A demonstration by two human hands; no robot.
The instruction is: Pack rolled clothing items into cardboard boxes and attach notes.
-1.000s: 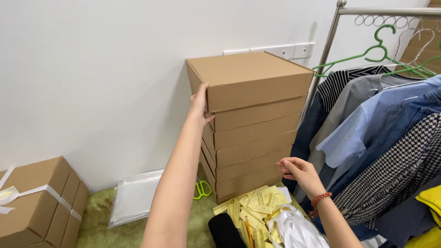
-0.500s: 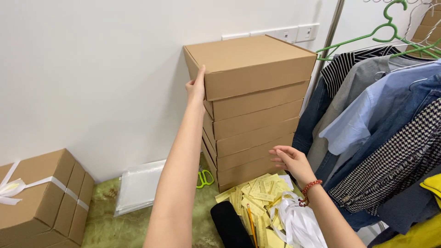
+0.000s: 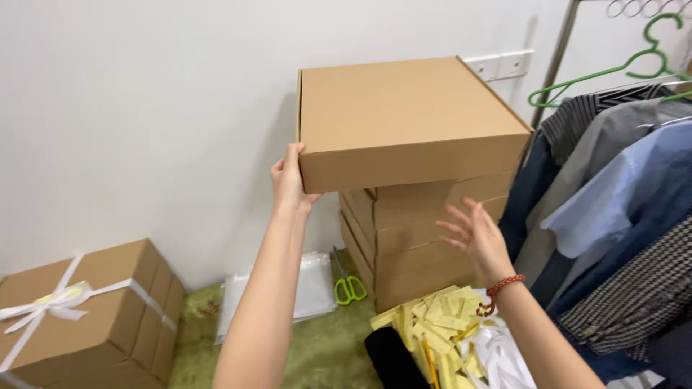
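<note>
A stack of flat brown cardboard boxes [image 3: 411, 245] stands against the white wall. The top box [image 3: 404, 122] is raised and pulled toward me, its left front corner held by my left hand [image 3: 290, 181]. My right hand [image 3: 472, 234] hovers open, fingers spread, in front of the stack below the top box, touching nothing. A red bead bracelet [image 3: 499, 289] is on my right wrist.
A clothes rail [image 3: 620, 180] with shirts and green hangers stands at the right. Yellow paper slips [image 3: 440, 320], a black object and white fabric lie below. Green scissors [image 3: 349, 287] and clear bags lie on the green rug. A ribboned brown box [image 3: 79, 317] sits left.
My left hand has lifted the top box off the stack and drawn it toward me. My right hand rose from the lower boxes and spread open.
</note>
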